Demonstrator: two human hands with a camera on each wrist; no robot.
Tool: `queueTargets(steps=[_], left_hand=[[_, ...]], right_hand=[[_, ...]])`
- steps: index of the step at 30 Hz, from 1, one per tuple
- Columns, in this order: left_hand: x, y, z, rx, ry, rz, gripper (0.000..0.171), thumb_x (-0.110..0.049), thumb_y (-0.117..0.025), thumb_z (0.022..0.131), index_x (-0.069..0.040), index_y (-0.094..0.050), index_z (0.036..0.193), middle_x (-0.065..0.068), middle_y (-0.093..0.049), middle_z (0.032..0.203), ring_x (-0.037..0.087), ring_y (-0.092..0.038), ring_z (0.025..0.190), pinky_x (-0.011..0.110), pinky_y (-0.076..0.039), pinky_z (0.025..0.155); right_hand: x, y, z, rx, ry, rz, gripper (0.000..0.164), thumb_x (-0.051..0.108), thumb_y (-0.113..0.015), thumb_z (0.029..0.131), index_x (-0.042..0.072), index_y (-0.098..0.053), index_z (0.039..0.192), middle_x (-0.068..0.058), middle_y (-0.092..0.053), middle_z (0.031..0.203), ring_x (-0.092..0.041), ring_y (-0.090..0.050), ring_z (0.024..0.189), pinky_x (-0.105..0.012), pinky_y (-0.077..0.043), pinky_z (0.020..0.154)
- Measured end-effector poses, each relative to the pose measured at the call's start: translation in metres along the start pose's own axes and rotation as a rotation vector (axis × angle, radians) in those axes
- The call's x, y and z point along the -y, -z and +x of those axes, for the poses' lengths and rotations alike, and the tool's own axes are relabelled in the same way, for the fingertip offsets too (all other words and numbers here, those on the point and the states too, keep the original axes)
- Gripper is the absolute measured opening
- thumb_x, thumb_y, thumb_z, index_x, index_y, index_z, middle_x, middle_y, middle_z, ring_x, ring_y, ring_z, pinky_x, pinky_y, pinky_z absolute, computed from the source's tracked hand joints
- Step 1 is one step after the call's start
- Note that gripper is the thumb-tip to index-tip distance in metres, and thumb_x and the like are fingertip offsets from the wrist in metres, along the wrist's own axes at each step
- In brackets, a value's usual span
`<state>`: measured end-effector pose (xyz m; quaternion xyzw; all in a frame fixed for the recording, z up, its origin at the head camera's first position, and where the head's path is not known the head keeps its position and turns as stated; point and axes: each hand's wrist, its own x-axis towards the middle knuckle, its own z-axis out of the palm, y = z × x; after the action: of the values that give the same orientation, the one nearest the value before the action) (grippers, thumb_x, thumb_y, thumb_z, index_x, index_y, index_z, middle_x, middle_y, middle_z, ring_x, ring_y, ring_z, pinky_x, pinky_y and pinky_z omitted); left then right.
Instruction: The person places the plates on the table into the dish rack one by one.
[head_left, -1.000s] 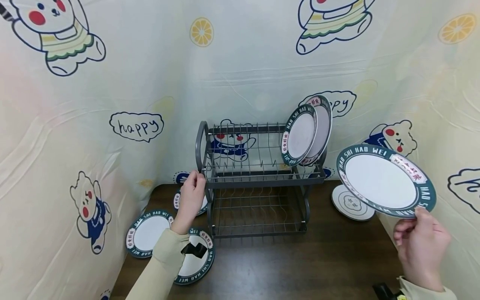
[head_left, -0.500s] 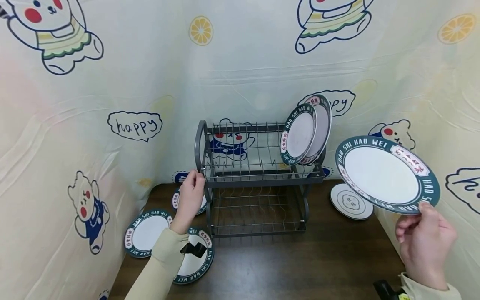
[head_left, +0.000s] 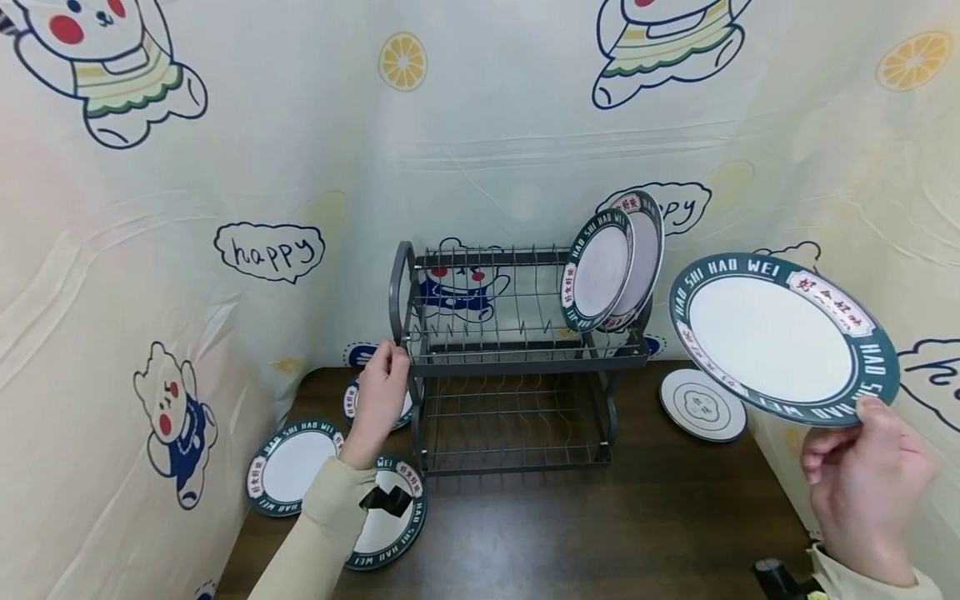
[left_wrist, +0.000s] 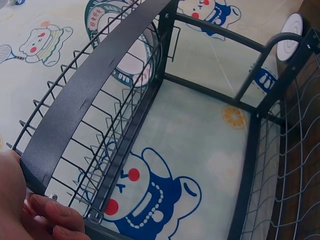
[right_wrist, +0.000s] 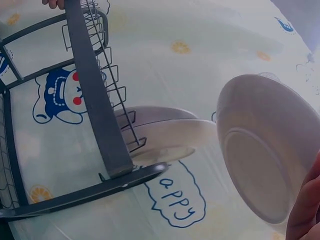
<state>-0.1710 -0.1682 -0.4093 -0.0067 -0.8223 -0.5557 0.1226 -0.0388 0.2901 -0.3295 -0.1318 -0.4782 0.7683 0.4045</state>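
Note:
A dark two-tier dish rack (head_left: 525,365) stands on the brown table. My left hand (head_left: 383,392) grips the left front corner of its upper tier; the left wrist view shows curled fingers (left_wrist: 57,215) at the frame. Off to the right, my right hand (head_left: 870,479) pinches the near rim of a white plate (head_left: 772,337) with a green lettered border, holding it tilted in the air. The right wrist view shows the pale underside of that plate (right_wrist: 260,150). Two similar plates (head_left: 597,271) lean upright at the right end of the upper tier.
Green-rimmed plates lie left of the rack: one plate (head_left: 292,468) at the far left, another plate (head_left: 390,517) partly under the left sleeve, a third behind the left hand. A small white plate or lid (head_left: 703,405) lies right of the rack. A printed curtain (head_left: 480,125) surrounds the table (head_left: 555,533).
My right hand has shifted a little right with the plate, which has risen and come nearer the camera. The left hand and the rack have stayed put.

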Motion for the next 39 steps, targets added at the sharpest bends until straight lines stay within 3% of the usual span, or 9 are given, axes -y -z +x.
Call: queueTargets(steps=[5, 12, 25, 39], left_hand=[[0.001, 0.0, 0.0, 0.0, -0.006, -0.006, 0.026, -0.024, -0.04, 0.109, -0.009, -0.05, 0.091, 0.006, -0.044, 0.073, 0.021, -0.043, 0.058, 0.026, -0.033, 0.049], [-0.001, 0.001, -0.001, 0.008, -0.011, -0.008, 0.026, -0.025, -0.04, 0.11, -0.008, -0.05, 0.093, 0.005, -0.044, 0.075, 0.018, -0.044, 0.058, 0.026, -0.034, 0.049], [0.0, 0.001, -0.001, 0.008, -0.011, -0.008, 0.026, -0.024, -0.04, 0.109, -0.008, -0.051, 0.094, 0.006, -0.045, 0.075, 0.019, -0.044, 0.058, 0.026, -0.034, 0.049], [-0.003, 0.0, -0.001, 0.002, -0.008, 0.001, 0.026, -0.023, -0.04, 0.109, -0.009, -0.048, 0.089, 0.005, -0.045, 0.072, 0.016, -0.043, 0.055, 0.026, -0.033, 0.048]], right_hand=[[0.007, -0.004, 0.0, 0.038, 0.025, 0.056, 0.039, 0.011, -0.054, 0.105, -0.016, -0.06, 0.078, -0.015, -0.05, 0.046, -0.022, -0.036, 0.028, -0.025, -0.02, 0.028], [0.016, -0.01, 0.0, 0.065, 0.045, 0.03, 0.036, 0.01, -0.054, 0.105, -0.018, -0.065, 0.086, -0.016, -0.054, 0.049, -0.022, -0.037, 0.028, -0.026, -0.019, 0.028], [0.023, -0.027, 0.003, 0.124, 0.055, 0.126, 0.035, 0.008, -0.058, 0.102, -0.02, -0.06, 0.08, -0.017, -0.053, 0.047, -0.022, -0.039, 0.028, -0.026, -0.019, 0.028], [0.03, -0.049, 0.006, 0.203, 0.065, 0.036, 0.039, 0.01, -0.057, 0.104, -0.02, -0.063, 0.08, -0.019, -0.057, 0.053, -0.025, -0.04, 0.029, -0.024, -0.026, 0.028]])
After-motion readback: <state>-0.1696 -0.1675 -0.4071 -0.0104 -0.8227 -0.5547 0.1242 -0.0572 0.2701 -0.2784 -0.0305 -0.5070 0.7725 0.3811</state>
